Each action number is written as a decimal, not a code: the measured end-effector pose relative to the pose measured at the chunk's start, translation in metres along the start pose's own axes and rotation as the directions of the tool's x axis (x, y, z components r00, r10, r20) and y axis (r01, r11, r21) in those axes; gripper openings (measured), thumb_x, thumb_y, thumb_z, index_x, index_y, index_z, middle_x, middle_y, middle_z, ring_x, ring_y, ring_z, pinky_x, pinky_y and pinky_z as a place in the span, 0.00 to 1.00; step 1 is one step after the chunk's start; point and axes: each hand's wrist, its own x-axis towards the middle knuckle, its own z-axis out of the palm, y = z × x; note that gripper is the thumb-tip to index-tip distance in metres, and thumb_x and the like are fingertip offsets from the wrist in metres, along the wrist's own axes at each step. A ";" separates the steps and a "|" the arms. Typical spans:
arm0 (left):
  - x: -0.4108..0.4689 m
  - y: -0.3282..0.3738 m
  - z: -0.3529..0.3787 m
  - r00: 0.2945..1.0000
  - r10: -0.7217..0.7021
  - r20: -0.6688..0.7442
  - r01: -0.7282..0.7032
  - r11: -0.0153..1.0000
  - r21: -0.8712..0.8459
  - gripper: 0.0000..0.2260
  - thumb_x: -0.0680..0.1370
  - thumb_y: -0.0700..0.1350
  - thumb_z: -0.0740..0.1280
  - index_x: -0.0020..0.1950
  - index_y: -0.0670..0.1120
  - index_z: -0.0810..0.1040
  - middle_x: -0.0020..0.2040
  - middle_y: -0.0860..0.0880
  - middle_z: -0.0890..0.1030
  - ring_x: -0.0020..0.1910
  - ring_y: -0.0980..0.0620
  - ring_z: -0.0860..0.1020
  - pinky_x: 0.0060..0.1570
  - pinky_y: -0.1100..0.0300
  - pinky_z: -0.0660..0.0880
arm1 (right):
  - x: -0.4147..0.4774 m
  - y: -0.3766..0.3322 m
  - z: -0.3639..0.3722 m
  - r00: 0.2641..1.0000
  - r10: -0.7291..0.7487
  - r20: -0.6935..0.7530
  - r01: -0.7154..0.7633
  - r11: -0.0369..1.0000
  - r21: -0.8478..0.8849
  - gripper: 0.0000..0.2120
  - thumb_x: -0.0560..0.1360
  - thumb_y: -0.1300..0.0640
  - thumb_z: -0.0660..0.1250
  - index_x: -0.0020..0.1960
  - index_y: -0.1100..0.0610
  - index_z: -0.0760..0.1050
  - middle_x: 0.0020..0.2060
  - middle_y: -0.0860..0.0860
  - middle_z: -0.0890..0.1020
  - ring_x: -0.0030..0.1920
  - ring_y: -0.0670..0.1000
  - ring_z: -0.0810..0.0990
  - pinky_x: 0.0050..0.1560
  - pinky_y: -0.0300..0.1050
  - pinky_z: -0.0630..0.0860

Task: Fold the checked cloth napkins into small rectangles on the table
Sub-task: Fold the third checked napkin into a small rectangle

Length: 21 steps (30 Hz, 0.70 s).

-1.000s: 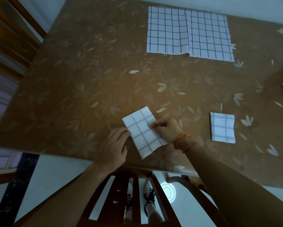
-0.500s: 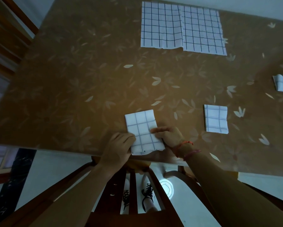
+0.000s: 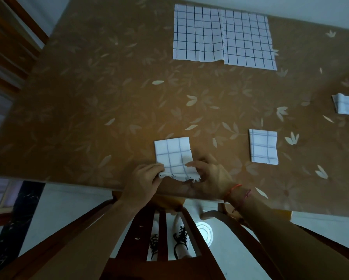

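Cut off by the right border: a folded white checked napkin (image 3: 347,106), only its left part in view. Hidden under both hands: the near corners of the small folded white cloth napkin with grey-blue checks (image 3: 172,156); number of layers not readable. Lying close to the table's front edge, roughly square to it, frayed hem toward the person and lifted a little off the surface. Pinched at the near left corner by the left hand (image 3: 144,182), fingers curled over the hem. Held at the near right corner by the right hand (image 3: 212,178) in a narrow grip, one digit laid on top of the cloth, the others curled by the hem; which digit, hard to tell. Around the right wrist, thin red thread bracelets (image 3: 235,189).

To the right, well apart: a flat folded rectangle of checked cloth (image 3: 263,147). At the far side, side by side: a left unfolded white napkin with dark grid lines (image 3: 198,33) and a right unfolded gridded napkin (image 3: 249,40), inner edges meeting; which overlaps which, unclear.

All resting on a brown glossy tabletop printed with pale leaves (image 3: 88,98). Below its front edge: a dark wooden slatted chair back (image 3: 163,239), and through the slats white shoes with black laces (image 3: 181,243) on a pale floor (image 3: 68,209). At the left, dark wooden framing (image 3: 8,37). Dim light throughout.
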 end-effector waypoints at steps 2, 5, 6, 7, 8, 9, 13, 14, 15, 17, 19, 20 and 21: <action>0.000 -0.002 0.002 0.999 -0.027 -0.018 0.027 1.000 0.012 0.16 0.68 0.34 0.77 0.54 0.40 0.83 0.51 0.45 0.84 0.51 0.46 0.82 0.53 0.55 0.77 | -0.024 -0.107 -0.074 0.970 -0.119 -0.212 0.101 0.990 -0.096 0.20 0.66 0.44 0.73 0.57 0.47 0.78 0.54 0.45 0.74 0.50 0.46 0.73 0.46 0.36 0.74; 0.003 -0.001 0.000 0.995 -0.094 -0.015 0.093 0.994 -0.055 0.14 0.71 0.36 0.75 0.55 0.40 0.83 0.52 0.45 0.84 0.52 0.48 0.82 0.55 0.56 0.77 | -0.034 -0.140 -0.098 0.970 -0.106 -0.220 0.116 0.993 0.030 0.14 0.68 0.50 0.74 0.53 0.51 0.82 0.58 0.52 0.80 0.54 0.53 0.80 0.49 0.52 0.80; 0.004 0.000 -0.001 0.994 -0.098 -0.046 0.095 0.993 -0.072 0.13 0.72 0.37 0.75 0.55 0.41 0.83 0.51 0.46 0.84 0.51 0.50 0.82 0.54 0.58 0.77 | -0.037 -0.150 -0.106 0.974 -0.065 -0.217 0.089 0.990 0.105 0.11 0.69 0.55 0.74 0.51 0.53 0.83 0.56 0.54 0.82 0.51 0.53 0.82 0.48 0.54 0.81; 0.005 0.002 -0.003 0.991 -0.122 -0.053 0.116 0.987 -0.107 0.11 0.73 0.38 0.74 0.55 0.41 0.83 0.50 0.47 0.84 0.50 0.52 0.82 0.53 0.62 0.77 | -0.037 -0.151 -0.112 0.976 -0.007 -0.216 0.047 0.982 0.183 0.07 0.71 0.59 0.73 0.49 0.56 0.84 0.50 0.56 0.84 0.44 0.54 0.83 0.43 0.53 0.81; 0.007 0.005 -0.005 0.987 -0.149 -0.061 0.139 0.980 -0.144 0.09 0.74 0.39 0.73 0.54 0.42 0.83 0.48 0.49 0.84 0.48 0.57 0.81 0.50 0.68 0.75 | -0.038 -0.160 -0.121 0.982 0.067 -0.177 -0.018 0.964 0.266 0.03 0.74 0.63 0.70 0.46 0.58 0.83 0.42 0.57 0.85 0.36 0.57 0.81 0.38 0.50 0.78; 0.009 0.008 -0.007 0.981 -0.180 -0.069 0.166 0.971 -0.174 0.07 0.74 0.40 0.72 0.52 0.43 0.84 0.45 0.52 0.84 0.45 0.61 0.80 0.46 0.73 0.73 | -0.035 -0.163 -0.125 0.985 0.127 -0.119 -0.081 0.939 0.335 0.04 0.76 0.63 0.68 0.46 0.60 0.82 0.37 0.58 0.85 0.33 0.60 0.79 0.38 0.49 0.76; 0.017 0.010 -0.009 0.925 -0.376 -0.058 0.349 0.899 -0.264 0.04 0.76 0.43 0.71 0.47 0.44 0.84 0.36 0.57 0.81 0.38 0.66 0.79 0.38 0.73 0.72 | -0.018 -0.152 -0.120 0.968 0.223 -0.116 -0.169 0.917 0.361 0.10 0.74 0.48 0.71 0.48 0.55 0.83 0.43 0.51 0.86 0.44 0.49 0.83 0.48 0.44 0.81; 0.019 0.009 -0.009 0.901 -0.432 -0.044 0.401 0.868 -0.293 0.05 0.76 0.43 0.71 0.49 0.44 0.84 0.38 0.55 0.83 0.39 0.63 0.80 0.40 0.68 0.76 | -0.012 -0.146 -0.117 0.963 0.220 -0.154 -0.148 0.913 0.379 0.09 0.73 0.49 0.72 0.48 0.54 0.83 0.43 0.49 0.86 0.43 0.46 0.83 0.45 0.38 0.80; 0.021 0.007 -0.008 0.879 -0.475 -0.033 0.440 0.838 -0.323 0.06 0.76 0.44 0.70 0.50 0.45 0.84 0.40 0.53 0.84 0.41 0.61 0.81 0.42 0.61 0.79 | -0.008 -0.148 -0.119 0.955 0.234 -0.185 -0.144 0.905 0.400 0.08 0.73 0.51 0.72 0.48 0.54 0.84 0.42 0.47 0.86 0.42 0.44 0.83 0.42 0.34 0.78; 0.027 0.005 -0.008 0.854 -0.519 -0.038 0.477 0.809 -0.344 0.07 0.75 0.44 0.70 0.51 0.45 0.84 0.42 0.52 0.84 0.42 0.58 0.81 0.45 0.55 0.80 | -0.001 -0.146 -0.118 0.944 0.262 -0.203 -0.151 0.885 0.440 0.07 0.73 0.52 0.72 0.48 0.55 0.84 0.39 0.46 0.84 0.41 0.45 0.83 0.39 0.33 0.76; 0.033 0.004 -0.007 0.842 -0.536 -0.056 0.494 0.809 -0.320 0.06 0.75 0.43 0.71 0.50 0.44 0.84 0.43 0.51 0.84 0.42 0.56 0.81 0.45 0.55 0.80 | 0.005 -0.147 -0.118 0.930 0.307 -0.201 -0.189 0.871 0.453 0.08 0.74 0.52 0.71 0.48 0.56 0.84 0.38 0.47 0.83 0.39 0.46 0.81 0.35 0.29 0.72; 0.036 0.003 -0.007 0.837 -0.544 -0.057 0.502 0.805 -0.316 0.06 0.75 0.43 0.71 0.50 0.44 0.84 0.42 0.50 0.84 0.42 0.56 0.80 0.44 0.55 0.79 | 0.008 -0.147 -0.117 0.926 0.325 -0.192 -0.211 0.867 0.451 0.09 0.75 0.52 0.70 0.49 0.56 0.84 0.38 0.47 0.83 0.39 0.45 0.80 0.33 0.27 0.70; 0.038 0.003 -0.006 0.832 -0.552 -0.055 0.507 0.797 -0.328 0.06 0.75 0.42 0.71 0.49 0.43 0.84 0.42 0.50 0.84 0.41 0.55 0.80 0.44 0.55 0.79 | 0.012 -0.146 -0.115 0.921 0.344 -0.181 -0.238 0.867 0.438 0.10 0.75 0.51 0.70 0.50 0.57 0.84 0.38 0.47 0.82 0.38 0.45 0.79 0.31 0.27 0.68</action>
